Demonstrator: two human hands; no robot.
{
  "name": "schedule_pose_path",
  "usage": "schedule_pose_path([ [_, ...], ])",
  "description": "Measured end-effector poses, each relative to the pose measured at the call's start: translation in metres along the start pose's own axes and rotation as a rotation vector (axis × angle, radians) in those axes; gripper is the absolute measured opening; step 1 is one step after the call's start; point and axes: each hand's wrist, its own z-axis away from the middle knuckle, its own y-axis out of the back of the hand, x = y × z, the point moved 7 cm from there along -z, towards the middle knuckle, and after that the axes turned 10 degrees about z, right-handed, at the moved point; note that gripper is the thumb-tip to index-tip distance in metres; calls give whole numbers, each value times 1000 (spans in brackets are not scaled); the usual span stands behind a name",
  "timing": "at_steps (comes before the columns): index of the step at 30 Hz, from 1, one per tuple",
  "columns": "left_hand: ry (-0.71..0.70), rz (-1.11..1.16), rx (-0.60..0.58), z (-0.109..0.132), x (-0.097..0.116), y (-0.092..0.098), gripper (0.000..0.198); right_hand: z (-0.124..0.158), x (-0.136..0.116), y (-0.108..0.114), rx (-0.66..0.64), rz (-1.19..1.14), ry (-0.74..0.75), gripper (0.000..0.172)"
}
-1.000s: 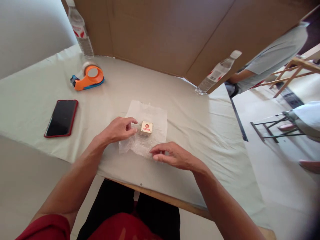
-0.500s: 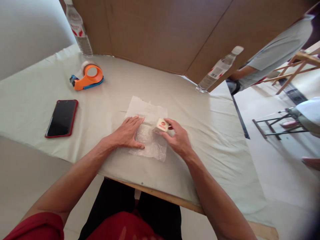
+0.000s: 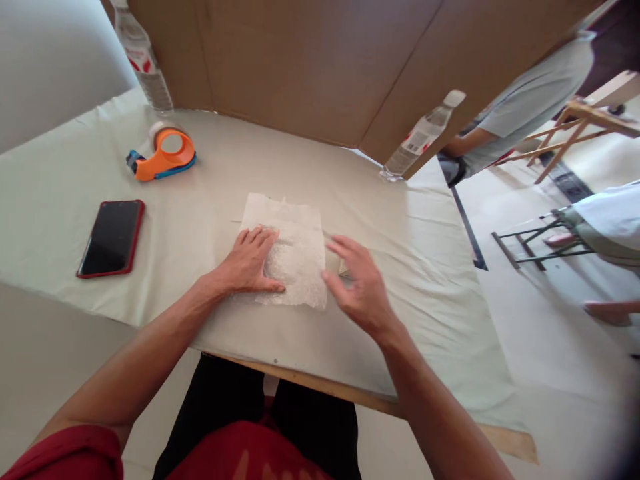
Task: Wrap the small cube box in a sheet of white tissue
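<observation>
The bubble sheet (image 3: pixel 300 260) is spread open on the worktop (image 3: pixel 310 340), with nothing wrapped in it. The left hand (image 3: pixel 249 265) lies flat on it. The right hand (image 3: pixel 363 287) is loose, gripping nothing, and partly hides the little box (image 3: pixel 343 269), just beside the sheet.

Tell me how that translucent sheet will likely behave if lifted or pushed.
The translucent sheet will probably be floppy, since its surface looks rumpled and its edges uneven. It is likely light for its size, as it appears thin. Pushed from the right, it might bunch up against the left hand, which lies spread on its left side.
</observation>
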Motion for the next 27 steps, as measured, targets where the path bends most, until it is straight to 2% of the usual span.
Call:
schedule_pose_path([
  [3,-31,5,14,0,-1,-1,124,-19,-20,-48,-156,22,73,51],
  [6,-36,4,27,0,-2,-1,123,-29,-10,-87,-269,154,29,54],
  [8,-27,-3,23,0,-2,-2,123,-30,-1,-100,-316,234,5,56],
  [11,-23,-7,11,2,0,-3,124,-28,3,-104,-355,294,7,58],
  [13,-21,5,44,4,3,1,117,-27,2,-103,-361,309,4,59],
  [17,-25,70,270,10,6,23,74,-26,0,-103,-367,313,-4,60],
  [19,-64,97,316,12,7,29,58,-26,1,-104,-369,310,-6,61],
  [22,-151,96,191,9,9,21,53,-27,2,-104,-361,296,-10,61],
  [24,-165,84,113,7,6,16,61,-28,2,-104,-354,282,-10,61],
  [27,-136,77,64,6,2,16,74,-28,5,-103,-335,275,-29,60],
])
